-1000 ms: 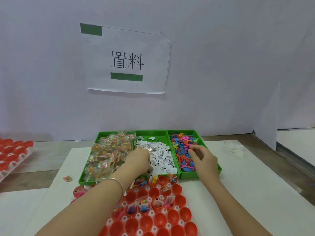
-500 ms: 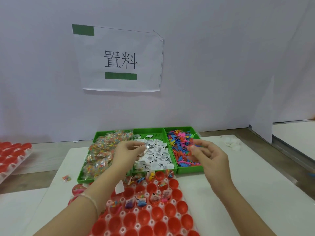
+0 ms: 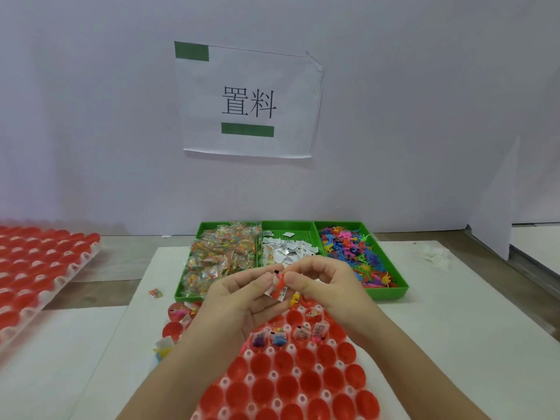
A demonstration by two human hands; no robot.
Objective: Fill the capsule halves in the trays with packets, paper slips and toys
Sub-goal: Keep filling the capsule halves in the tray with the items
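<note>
My left hand (image 3: 242, 298) and my right hand (image 3: 327, 283) meet above the near tray of red capsule halves (image 3: 288, 380), pinching together a white paper slip (image 3: 274, 291) and a small red toy (image 3: 280, 281). Several capsule halves in the far rows hold slips and toys (image 3: 278, 338). Behind my hands stand three green bins: packets (image 3: 221, 256) on the left, paper slips (image 3: 288, 247) in the middle, coloured toys (image 3: 357, 253) on the right.
A second tray of red capsule halves (image 3: 36, 274) lies at far left. Loose red capsule halves (image 3: 175, 319) and a stray packet (image 3: 156, 293) sit left of the near tray. A white wall with a paper sign (image 3: 248, 101) stands behind the bins.
Both hands have drawn back from the bins and come together over the near tray, the left carrying a slip, the right a toy. The view has shifted right.
</note>
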